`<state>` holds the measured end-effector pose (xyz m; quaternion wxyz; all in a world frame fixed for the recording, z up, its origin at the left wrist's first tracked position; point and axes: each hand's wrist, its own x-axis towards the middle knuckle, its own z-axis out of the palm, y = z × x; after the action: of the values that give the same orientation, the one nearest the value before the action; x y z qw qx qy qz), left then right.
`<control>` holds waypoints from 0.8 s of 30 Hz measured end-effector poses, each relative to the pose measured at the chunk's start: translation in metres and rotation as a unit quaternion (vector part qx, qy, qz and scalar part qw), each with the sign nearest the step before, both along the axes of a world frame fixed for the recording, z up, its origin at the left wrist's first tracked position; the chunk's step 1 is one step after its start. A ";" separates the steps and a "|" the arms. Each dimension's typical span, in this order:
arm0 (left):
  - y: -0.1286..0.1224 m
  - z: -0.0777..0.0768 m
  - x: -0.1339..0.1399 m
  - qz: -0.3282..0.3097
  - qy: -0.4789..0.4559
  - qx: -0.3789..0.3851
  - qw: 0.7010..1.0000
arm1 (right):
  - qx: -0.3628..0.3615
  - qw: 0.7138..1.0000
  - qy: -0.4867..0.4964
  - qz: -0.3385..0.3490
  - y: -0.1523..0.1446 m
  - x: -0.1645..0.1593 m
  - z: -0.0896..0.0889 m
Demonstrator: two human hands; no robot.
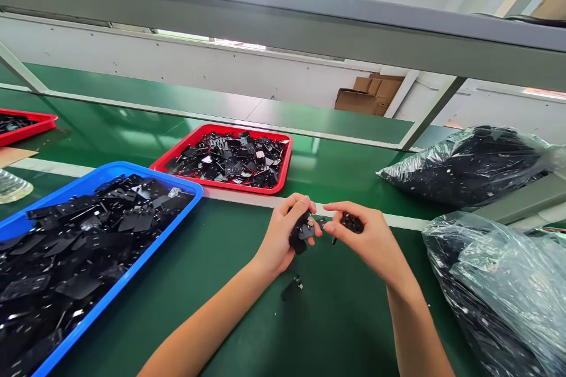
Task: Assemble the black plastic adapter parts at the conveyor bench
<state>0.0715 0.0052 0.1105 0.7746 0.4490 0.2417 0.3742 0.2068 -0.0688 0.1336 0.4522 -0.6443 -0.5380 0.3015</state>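
Several flat black plastic pieces (302, 232) are gripped in my left hand (283, 230), fanned between thumb and fingers. Close beside it on the right, my right hand (365, 232) curls round a bunch of small dark parts (352, 222) in its palm. Its thumb and forefinger reach toward the pieces in the left hand, near one small dark part (322, 222) between the hands. Below them, a single black piece (292, 288) with a shiny metal bit lies on the green table (336, 318).
A blue tray (145, 253) heaped with black pieces stands at left. Behind it are a red tray (283, 179) of small dark parts and another red tray (44, 123). Clear plastic bags of black parts (469, 165) lie at right. A grey shelf beam (283, 17) crosses overhead.
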 end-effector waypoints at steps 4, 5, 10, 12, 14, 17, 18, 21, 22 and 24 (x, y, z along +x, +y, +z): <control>-0.003 -0.002 0.003 0.027 0.015 -0.015 0.999 | 0.029 0.998 -0.055 0.005 0.009 -0.019 -0.008; -0.004 -0.003 0.004 0.032 0.016 -0.023 0.999 | 0.038 0.996 -0.077 -0.007 0.010 -0.022 -0.010; -0.002 -0.004 0.006 0.029 0.029 -0.034 0.999 | 0.058 0.987 -0.146 -0.034 0.011 -0.025 -0.017; 0.000 -0.004 0.006 0.014 0.044 -0.012 0.999 | 0.064 0.984 -0.161 -0.033 0.009 -0.024 -0.017; 0.001 -0.004 0.005 -0.001 0.057 0.006 0.998 | 0.071 0.981 -0.175 -0.030 0.007 -0.024 -0.016; 0.003 -0.005 0.005 -0.013 0.053 0.003 0.999 | 0.080 0.979 -0.184 -0.030 0.007 -0.025 -0.014; 0.003 -0.005 0.005 -0.013 0.049 -0.002 0.999 | 0.082 0.979 -0.183 -0.033 0.007 -0.025 -0.013; 0.003 -0.006 0.006 -0.016 0.042 -0.021 0.999 | 0.089 0.980 -0.172 -0.041 0.007 -0.024 -0.012; 0.004 -0.006 0.007 -0.023 0.041 -0.028 0.999 | 0.089 0.982 -0.163 -0.041 0.008 -0.023 -0.012; 0.005 -0.006 0.006 -0.044 0.039 -0.047 0.997 | 0.090 0.985 -0.137 -0.047 0.007 -0.018 -0.010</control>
<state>0.0778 0.0098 0.1044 0.8006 0.4365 0.2691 0.3099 0.1888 -0.0616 0.1237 0.4439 -0.6609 -0.5888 0.1392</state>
